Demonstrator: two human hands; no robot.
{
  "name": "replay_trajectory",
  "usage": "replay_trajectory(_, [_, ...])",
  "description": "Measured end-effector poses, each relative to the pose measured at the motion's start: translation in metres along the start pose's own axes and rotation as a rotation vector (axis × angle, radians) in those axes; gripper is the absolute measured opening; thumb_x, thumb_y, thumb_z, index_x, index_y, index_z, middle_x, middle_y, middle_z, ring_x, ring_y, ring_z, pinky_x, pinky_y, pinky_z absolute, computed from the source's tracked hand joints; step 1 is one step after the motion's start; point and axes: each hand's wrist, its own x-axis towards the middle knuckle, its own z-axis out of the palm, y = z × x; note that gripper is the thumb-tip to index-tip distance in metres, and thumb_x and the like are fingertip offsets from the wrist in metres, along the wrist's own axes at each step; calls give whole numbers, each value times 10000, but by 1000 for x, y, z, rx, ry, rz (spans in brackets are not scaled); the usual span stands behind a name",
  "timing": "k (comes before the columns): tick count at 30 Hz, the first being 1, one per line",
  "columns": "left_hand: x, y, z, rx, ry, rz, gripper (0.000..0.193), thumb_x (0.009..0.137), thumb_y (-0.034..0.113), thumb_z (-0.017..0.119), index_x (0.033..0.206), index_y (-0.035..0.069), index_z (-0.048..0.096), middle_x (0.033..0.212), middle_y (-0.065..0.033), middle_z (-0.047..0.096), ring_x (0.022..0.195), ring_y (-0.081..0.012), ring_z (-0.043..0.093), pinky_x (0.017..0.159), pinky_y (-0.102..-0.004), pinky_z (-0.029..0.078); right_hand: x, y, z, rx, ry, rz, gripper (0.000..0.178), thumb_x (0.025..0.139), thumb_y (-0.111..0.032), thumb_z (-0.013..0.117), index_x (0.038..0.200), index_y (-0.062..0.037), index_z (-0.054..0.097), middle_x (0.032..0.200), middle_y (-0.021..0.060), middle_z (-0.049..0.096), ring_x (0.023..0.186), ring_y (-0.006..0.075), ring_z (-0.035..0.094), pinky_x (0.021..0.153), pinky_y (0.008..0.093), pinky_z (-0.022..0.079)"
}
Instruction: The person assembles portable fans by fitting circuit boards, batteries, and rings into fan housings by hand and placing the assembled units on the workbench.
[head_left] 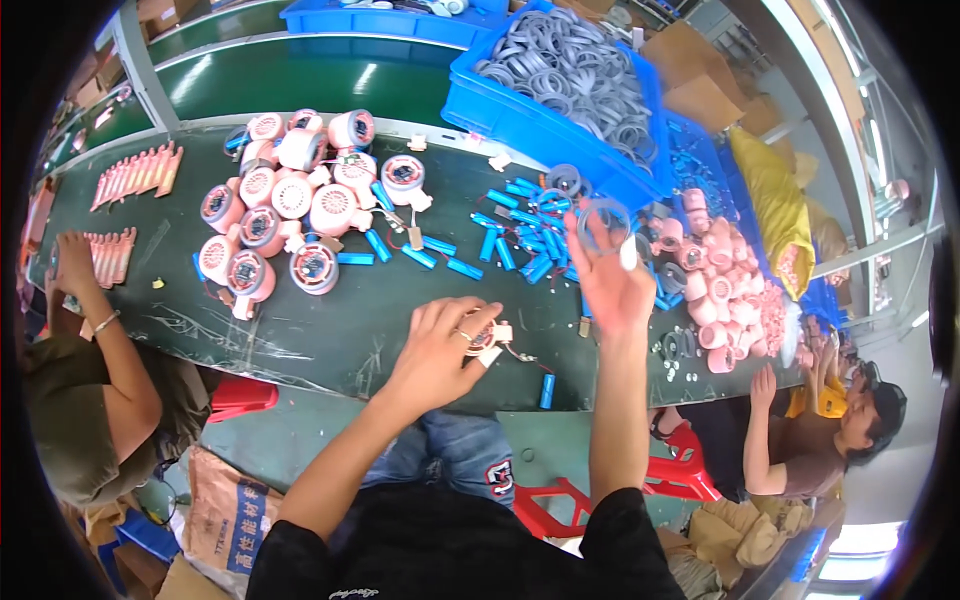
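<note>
My left hand (435, 345) is closed over a small pink fan housing (486, 338) at the table's near side, covering much of it. A wired blue cylindrical battery (547, 390) lies by the table edge beside that housing. Farther right, my right hand (615, 285) is raised palm up, its fingers holding a grey ring (603, 228). Beneath and left of the ring, loose blue batteries (540, 242) are scattered. Left of them stand several pink fan units (290, 195), some with grey rings and open backs showing their insides.
A blue crate (560, 135) full of grey rings stands at the back. Pink housings (715, 310) are heaped on the right, near a yellow sack (765, 200). Pink handle-like parts (135, 178) lie in rows at far left. Co-workers sit on both sides; a red stool (550, 505) is below.
</note>
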Motion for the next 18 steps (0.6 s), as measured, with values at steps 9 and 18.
replay_trajectory(9, [1,2,3,-68,8,-30,693,770,106,757,1413,94,502,1390,-151,511,1246,-371,492,1050,-475,391,-77,20,19,-304,-97,-67,892,784,-98,782,1532,-18,303,1472,260,432,1289,566,480,1076,623,435])
replay_trajectory(18, [-2,43,3,78,281,235,521,678,182,836,1178,252,707,1017,65,573,961,-179,560,872,-385,341,-93,33,8,-350,-284,-185,543,769,33,772,1244,-97,542,1439,170,399,1413,520,347,1109,665,391])
